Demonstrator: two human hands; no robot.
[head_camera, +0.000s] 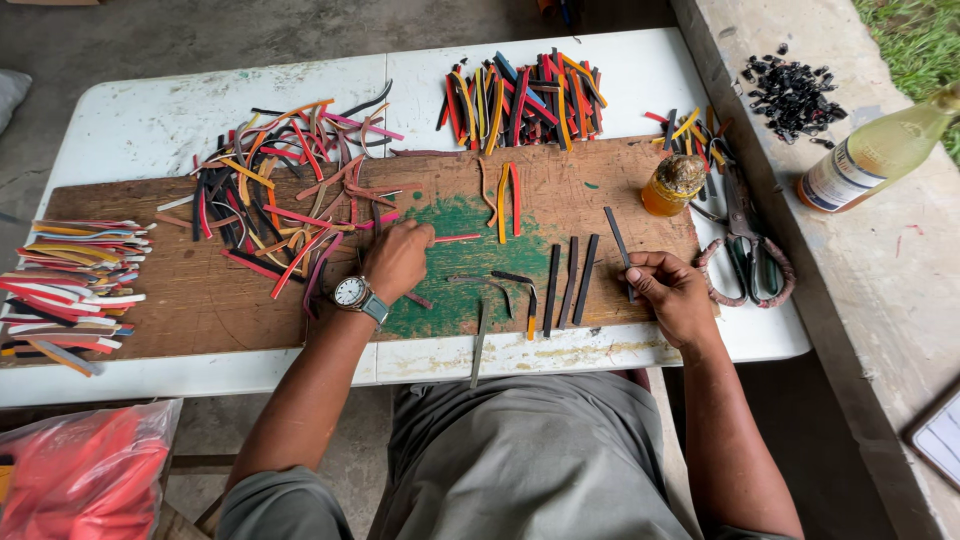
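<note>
Landmark: a long brown wooden board (200, 290) lying across a white table (130, 120), with a worn green patch (455, 265) at its middle.
Left hand: the left hand (397, 260) rests knuckles-up on the board at the left edge of the green patch, a wristwatch (352, 292) on the wrist. Its fingers are curled loosely down and the fingertips press on a thin pink strip (455, 238) that lies flat across the patch; whether they pinch it cannot be told.
Right hand: the right hand (670, 295) sits at the board's right front corner. Thumb and forefinger are closed on the lower end of a dark narrow strip (618, 238), which slants up and to the left over the board.
Dark strips: three more black strips (568, 280) lie side by side on the board between the two hands, just right of the green patch.
Loose pile: a tangled heap of coloured strips (280, 190) covers the board's left rear part.
Stacked strips: a neat bundle (70, 285) lies over the board's left end; another bundle (520, 98) lies on the table behind the board.
Jar: a small amber jar (672, 185) stands at the board's right rear corner.
Scissors: scissors with wrapped handles (745, 255) lie on the table just right of the board.
Bottle: a pale bottle (880, 150) lies on the concrete ledge (870, 300) well right of the board, near a heap of small black bits (790, 95).
</note>
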